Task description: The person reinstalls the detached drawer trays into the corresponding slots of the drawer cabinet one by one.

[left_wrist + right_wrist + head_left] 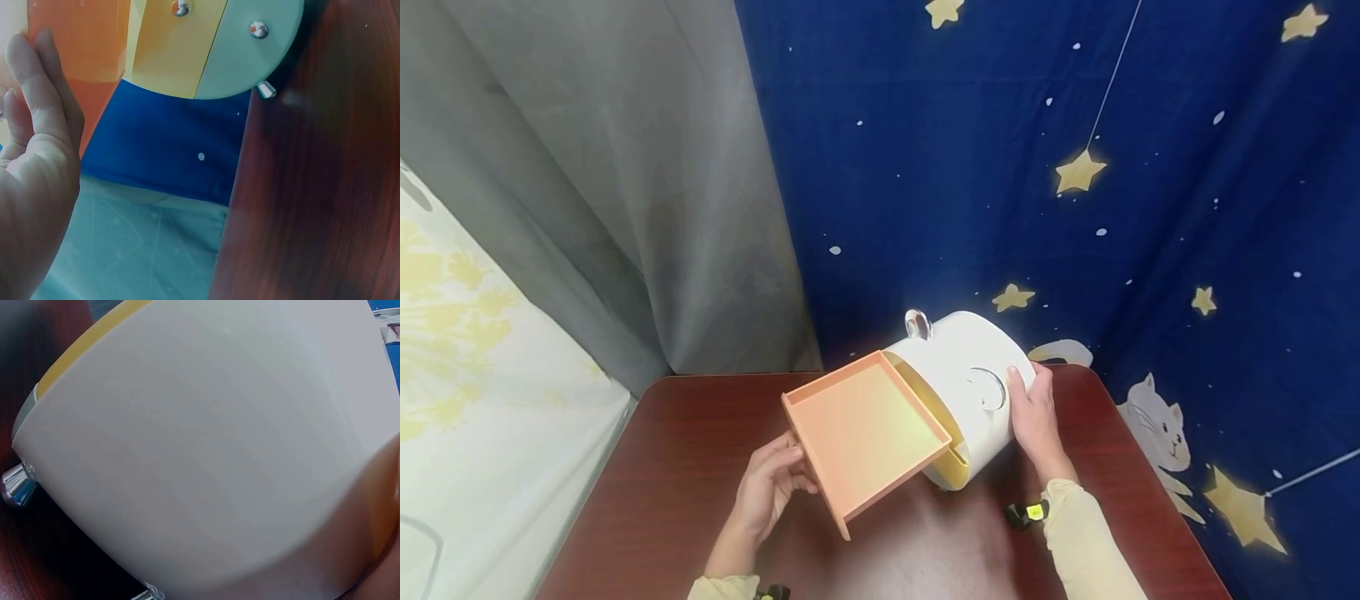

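Observation:
A white rounded drawer box (958,354) with chrome fittings is over the table, its drawer side facing left. Its orange drawer (865,429) is slid far out and looks hollow and bare inside. My left hand (767,483) holds this drawer at its outer front edge, some fingers lying along it. Around the far right end of the white body, my right hand (1033,408) grips with the thumb on top. Below the orange drawer, the left wrist view shows a yellow drawer (178,50) and a pale green drawer (250,62), both pushed in, with round chrome knobs.
The dark red wooden table (692,467) lies under both arms. Behind it hang a blue star-patterned curtain (925,208) and a grey curtain (587,167). Short chrome feet (19,484) stick out from the box's underside.

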Tool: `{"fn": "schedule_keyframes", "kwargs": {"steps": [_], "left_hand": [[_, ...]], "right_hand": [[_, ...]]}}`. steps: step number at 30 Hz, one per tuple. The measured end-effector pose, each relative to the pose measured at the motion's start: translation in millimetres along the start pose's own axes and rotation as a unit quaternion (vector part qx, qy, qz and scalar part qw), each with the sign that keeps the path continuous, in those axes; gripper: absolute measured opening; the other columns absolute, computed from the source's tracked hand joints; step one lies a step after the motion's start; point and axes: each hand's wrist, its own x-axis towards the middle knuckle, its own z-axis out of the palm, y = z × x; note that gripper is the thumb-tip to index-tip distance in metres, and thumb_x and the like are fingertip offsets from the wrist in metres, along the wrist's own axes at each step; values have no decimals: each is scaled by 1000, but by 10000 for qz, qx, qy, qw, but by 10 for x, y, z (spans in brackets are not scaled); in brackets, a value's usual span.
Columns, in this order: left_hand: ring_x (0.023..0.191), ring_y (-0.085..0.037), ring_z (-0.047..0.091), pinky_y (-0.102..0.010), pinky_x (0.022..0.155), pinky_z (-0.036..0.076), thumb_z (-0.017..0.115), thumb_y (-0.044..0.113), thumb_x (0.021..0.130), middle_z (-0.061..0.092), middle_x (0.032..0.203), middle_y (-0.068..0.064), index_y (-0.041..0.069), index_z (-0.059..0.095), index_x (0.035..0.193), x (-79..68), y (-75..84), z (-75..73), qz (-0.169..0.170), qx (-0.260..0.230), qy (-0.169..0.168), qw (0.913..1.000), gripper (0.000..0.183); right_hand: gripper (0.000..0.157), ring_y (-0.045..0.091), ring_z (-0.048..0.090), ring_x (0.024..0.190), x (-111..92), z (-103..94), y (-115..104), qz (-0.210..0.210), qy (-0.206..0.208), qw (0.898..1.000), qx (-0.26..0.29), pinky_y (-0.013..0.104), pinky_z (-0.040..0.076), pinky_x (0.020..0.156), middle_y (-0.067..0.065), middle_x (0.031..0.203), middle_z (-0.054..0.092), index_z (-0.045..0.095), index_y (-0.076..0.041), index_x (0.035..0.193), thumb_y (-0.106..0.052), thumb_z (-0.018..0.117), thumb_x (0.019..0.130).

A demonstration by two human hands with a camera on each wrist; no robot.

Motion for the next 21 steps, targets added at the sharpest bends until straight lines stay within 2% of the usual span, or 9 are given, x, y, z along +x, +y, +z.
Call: {"fn": "schedule_keyframes", "kwargs": {"steps": [6,11,15,21], "left_hand": [[77,-11,71,-27,65,60,39,6,101,71,96,3,12,70,112,-25,-22,38,-116,-23,24,9999,33],[78,-11,71,-27,65,60,40,7,101,68,105,2,12,71,104,-17,-33,83,-101,7,-35,9999,31],[76,-12,71,-28,65,60,43,8,102,67,105,0,11,68,96,3,-30,124,-112,48,64,9999,26],[73,-14,70,-28,64,60,45,7,101,62,114,-2,7,56,81,12,-49,177,-160,84,171,9997,22]], "right_hand": [[72,35,39,139,-3,-3,-13,23,-1,10000,45,56,27,124,20,154,35,22,-8,153,-58,40,104],[73,35,39,139,-5,0,-24,49,-15,10000,58,56,27,124,20,154,35,22,-8,153,-59,40,103],[73,36,39,139,-5,4,-22,25,5,10000,57,56,27,123,21,154,35,23,-8,152,-59,40,104],[71,36,39,139,-10,11,-8,-26,50,10000,26,56,27,123,22,155,35,24,-7,152,-56,40,104]]}}
